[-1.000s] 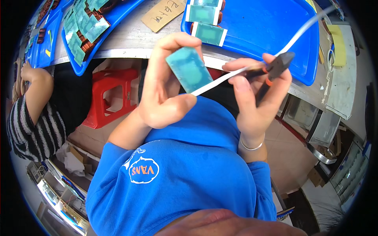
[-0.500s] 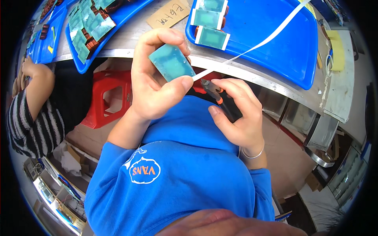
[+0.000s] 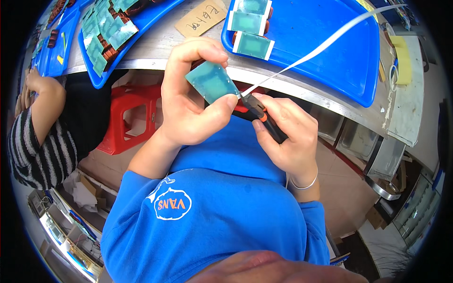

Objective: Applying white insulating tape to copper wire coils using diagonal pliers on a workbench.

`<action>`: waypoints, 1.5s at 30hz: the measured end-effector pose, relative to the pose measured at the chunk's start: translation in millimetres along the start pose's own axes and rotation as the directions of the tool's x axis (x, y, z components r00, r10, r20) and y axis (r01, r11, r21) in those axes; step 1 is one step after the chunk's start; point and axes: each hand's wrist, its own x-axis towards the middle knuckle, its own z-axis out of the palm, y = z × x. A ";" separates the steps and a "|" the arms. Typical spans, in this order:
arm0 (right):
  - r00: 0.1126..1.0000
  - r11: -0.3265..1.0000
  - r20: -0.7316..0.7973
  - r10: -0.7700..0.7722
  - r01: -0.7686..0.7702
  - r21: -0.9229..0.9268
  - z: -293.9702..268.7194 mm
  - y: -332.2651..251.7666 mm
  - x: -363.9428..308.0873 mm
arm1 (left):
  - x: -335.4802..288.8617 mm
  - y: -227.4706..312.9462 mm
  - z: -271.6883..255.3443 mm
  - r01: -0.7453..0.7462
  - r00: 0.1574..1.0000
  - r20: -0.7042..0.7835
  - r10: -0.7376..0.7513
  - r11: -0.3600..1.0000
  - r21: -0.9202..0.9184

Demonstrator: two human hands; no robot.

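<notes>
My left hand (image 3: 186,115) is closed on a small green circuit board (image 3: 212,82), thumb on its near edge and fingers curled over the far side. What sits beneath the board is mostly hidden. From the board's right corner a long white plastic strap (image 3: 321,48), like a cable tie, runs up to the right over a blue tray. Wire cutters (image 3: 258,111) with black handles and orange bands are gripped in my right hand (image 3: 295,134). Their jaws meet the strap right beside the board; whether they have closed through it cannot be made out.
Similar boards with white edges (image 3: 254,45) lie in the blue tray (image 3: 325,75) ahead. Another blue tray (image 3: 98,81) at left holds several boards with copper coils. A cardboard piece (image 3: 200,18) rests between them. At left are a co-worker's arm (image 3: 49,96) and a red stool (image 3: 115,120).
My right hand has brought the cutters' jaws onto the strap at the board's corner. The board has shifted slightly right and nearer, and the strap's free end has swung right.
</notes>
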 end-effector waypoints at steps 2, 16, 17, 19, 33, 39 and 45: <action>0.999 0.999 -0.008 0.031 -0.031 0.009 -2.3 -2.3 0.9 | -1.1 3.8 6.5 0.061 0.996 -0.057 -0.068 0.991 -0.121; 0.953 0.969 0.250 0.169 -0.207 0.132 -22.3 -3.6 -3.8 | 5.2 16.1 4.9 0.313 0.950 0.047 -0.310 0.932 -0.181; 0.954 0.970 0.249 0.167 -0.204 0.131 -24.2 -2.9 -3.3 | 6.0 17.2 5.5 0.310 0.951 0.046 -0.307 0.933 -0.180; 0.975 0.861 0.104 0.195 -0.221 0.459 -27.0 -2.7 -1.1 | 8.9 20.6 6.5 0.291 0.954 0.110 -0.280 0.952 -0.100; 0.833 0.717 -0.500 0.235 0.199 0.668 -23.6 1.2 9.6 | -4.8 23.5 23.4 0.358 0.878 0.341 -0.335 0.934 -0.006; 0.889 0.612 -0.380 0.257 0.155 0.776 -13.2 2.0 7.4 | -3.0 9.5 20.6 0.245 0.954 0.190 -0.233 0.968 -0.045; 0.924 0.559 -0.288 0.252 0.104 0.823 -15.3 4.3 10.5 | 3.9 18.6 18.0 0.394 0.919 0.096 -0.382 0.885 -0.248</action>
